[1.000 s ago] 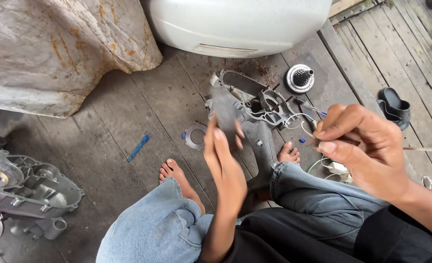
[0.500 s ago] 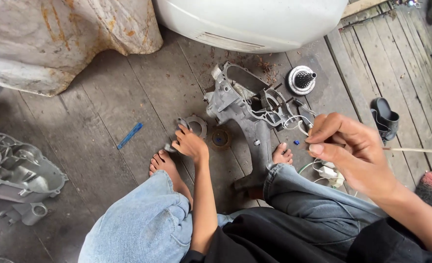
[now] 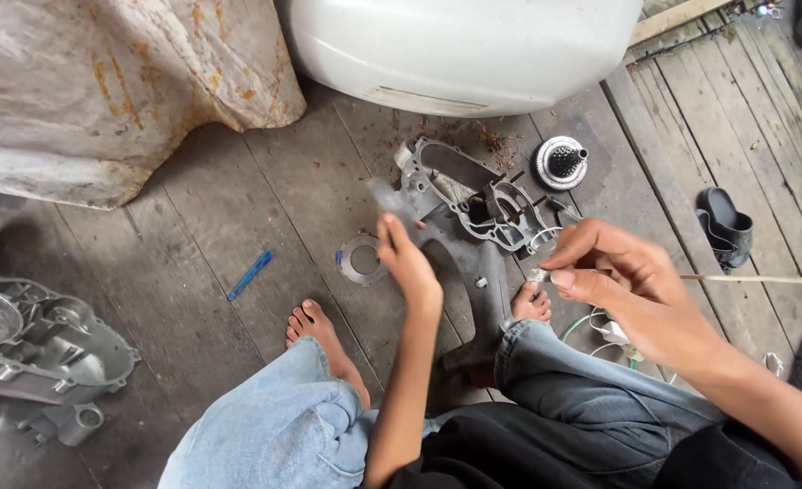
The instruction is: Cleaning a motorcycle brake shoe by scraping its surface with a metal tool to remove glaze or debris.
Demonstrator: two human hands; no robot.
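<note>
On the plank floor between your knees, the grey engine casing is lying open side up, so its inside is facing you. Your left hand is hovering just near of it w/ a small blurred grey piece at the fingertips; can't tell how firmly it's gripping. Your right hand is pinching a tiny metal bit between thumb and forefinger, fingers closed narrow, prob. to keep it from dropping. A flat metal ring is sitting just left of the left hand. A round ribbed part is standing far right of the casing, a blue strip well off to the left.
</note>
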